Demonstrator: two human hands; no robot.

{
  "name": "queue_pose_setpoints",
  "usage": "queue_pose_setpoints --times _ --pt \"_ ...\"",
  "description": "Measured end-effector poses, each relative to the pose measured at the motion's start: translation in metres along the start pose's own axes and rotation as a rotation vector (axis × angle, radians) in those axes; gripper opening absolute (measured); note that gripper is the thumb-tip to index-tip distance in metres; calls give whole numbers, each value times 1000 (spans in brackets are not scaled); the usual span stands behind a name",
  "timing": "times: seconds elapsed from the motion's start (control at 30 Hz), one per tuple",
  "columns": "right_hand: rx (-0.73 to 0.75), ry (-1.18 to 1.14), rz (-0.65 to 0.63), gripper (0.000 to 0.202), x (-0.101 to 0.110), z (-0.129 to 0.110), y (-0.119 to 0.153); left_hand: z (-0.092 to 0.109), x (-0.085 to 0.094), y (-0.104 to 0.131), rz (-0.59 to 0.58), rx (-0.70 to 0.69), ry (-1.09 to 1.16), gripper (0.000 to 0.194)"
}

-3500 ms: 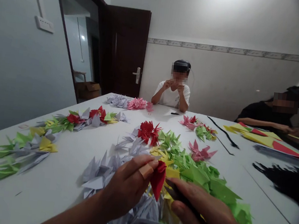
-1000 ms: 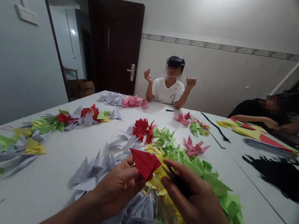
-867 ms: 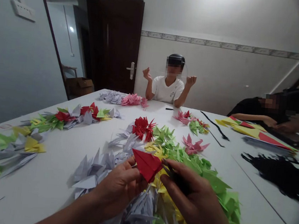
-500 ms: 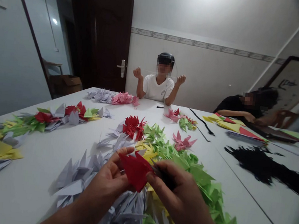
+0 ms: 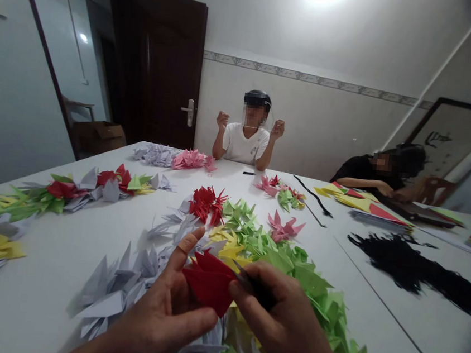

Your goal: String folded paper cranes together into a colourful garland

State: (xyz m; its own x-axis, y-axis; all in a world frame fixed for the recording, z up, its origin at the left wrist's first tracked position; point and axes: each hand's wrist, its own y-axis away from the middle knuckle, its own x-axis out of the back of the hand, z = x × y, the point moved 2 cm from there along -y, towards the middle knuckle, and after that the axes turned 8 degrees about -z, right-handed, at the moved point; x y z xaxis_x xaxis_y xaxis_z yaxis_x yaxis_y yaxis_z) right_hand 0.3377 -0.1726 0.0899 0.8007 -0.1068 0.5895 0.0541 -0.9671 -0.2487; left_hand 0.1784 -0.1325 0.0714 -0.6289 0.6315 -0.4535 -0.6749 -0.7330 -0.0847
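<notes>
In front of me is a folded red paper piece (image 5: 210, 282), like the paper cranes around it. My right hand (image 5: 278, 310) pinches its right end between thumb and finger. That hand also holds a dark, thin-tipped tool (image 5: 259, 289), mostly hidden by the fingers, its kind unclear. My left hand (image 5: 167, 298) is at the left end of the red paper, index finger raised and thumb stretched out beneath it, the paper resting against the other fingers. White folded cranes (image 5: 111, 292) lie beneath my left hand, and green ones (image 5: 309, 274) beside my right.
More coloured paper cranes (image 5: 63, 189) spread along the left of the white table (image 5: 53, 269). Black strings (image 5: 415, 268) and coloured paper sheets (image 5: 378, 214) lie at right. Across sits a person (image 5: 245, 144) stretching a thin string; another person (image 5: 371, 168) leans at the right.
My left index finger has lifted and its thumb has moved off the red paper, spreading outward. The red paper has shifted slightly down. The person opposite has brought both hands closer together.
</notes>
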Motion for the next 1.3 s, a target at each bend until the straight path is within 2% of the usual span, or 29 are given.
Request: queue_pose_setpoints --times 0.13,0.3,0.43,0.53,0.6,0.7,0.77,0.8,0.83,0.9,0.97,1.07,1.2,1.3 --pt "42 -25 -16 16 -1 -1 1 1 4 0 118 -5 -160 94" --pt "140 -19 -17 12 -2 -7 -1 -5 14 -4 33 -45 -133 89" --pt "206 30 25 16 -1 -9 -5 -8 15 -2 -12 -40 -131 90" --pt "245 36 74 14 1 -9 3 -2 17 0 -5 -45 -249 81" --pt "272 -5 192 9 4 -8 13 7 23 1 57 -92 -409 65" --pt "209 -61 584 8 16 -5 21 26 33 2 192 -225 -634 36" --pt "160 -48 809 14 25 -2 6 38 36 2 255 -310 -686 26" --pt "200 -37 892 16 29 -1 -7 43 37 2 283 -350 -684 24" --pt "240 -8 856 15 31 0 -25 47 38 2 312 -385 -672 24" --pt "223 28 673 20 33 4 -59 52 38 3 373 -439 -659 24" --pt "200 49 543 25 31 9 -75 56 38 4 393 -453 -712 22" --pt "190 84 455 21 24 17 -54 57 40 3 290 -404 -932 20" --pt "150 126 374 16 25 25 -8 49 43 -1 32 -255 -1187 24" --pt "128 136 353 16 29 25 -1 40 41 -2 -115 -227 -1311 27"
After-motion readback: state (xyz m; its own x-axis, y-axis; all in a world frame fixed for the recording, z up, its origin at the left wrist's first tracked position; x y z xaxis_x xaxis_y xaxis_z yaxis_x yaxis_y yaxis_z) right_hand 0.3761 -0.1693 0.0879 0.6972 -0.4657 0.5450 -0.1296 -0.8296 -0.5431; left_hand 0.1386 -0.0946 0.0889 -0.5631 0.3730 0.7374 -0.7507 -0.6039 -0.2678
